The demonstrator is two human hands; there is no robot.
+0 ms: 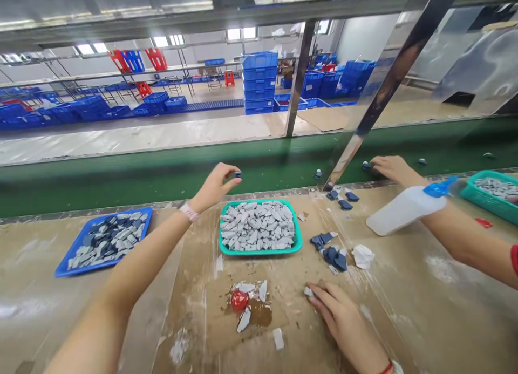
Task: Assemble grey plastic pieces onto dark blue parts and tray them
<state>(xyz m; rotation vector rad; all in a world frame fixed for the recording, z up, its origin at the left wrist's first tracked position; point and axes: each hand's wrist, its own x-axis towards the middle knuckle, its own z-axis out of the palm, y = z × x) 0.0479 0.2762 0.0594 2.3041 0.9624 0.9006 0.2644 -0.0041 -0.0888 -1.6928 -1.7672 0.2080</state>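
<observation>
My left hand (214,186) reaches out over the teal tray (297,245) toward the green conveyor belt (162,177). It pinches a small blue piece (237,174) between thumb and forefinger. The teal tray is full of several grey pieces (257,225). My right hand (343,320) lies flat on the cardboard-covered table, fingers stretched out. Its fingertips touch a small white piece (309,291). Just beyond it lie loose dark blue pieces (334,255) and a white scrap (362,255).
A blue tray (65,263) with mixed grey and blue pieces sits at the left. A red ball-like thing (239,300) lies among white scraps. Another person's hand (390,169) rests on the belt at the right, near a white squeeze bottle (404,209) and another teal tray (485,201). A slanted metal post (364,120) rises from the table's far edge.
</observation>
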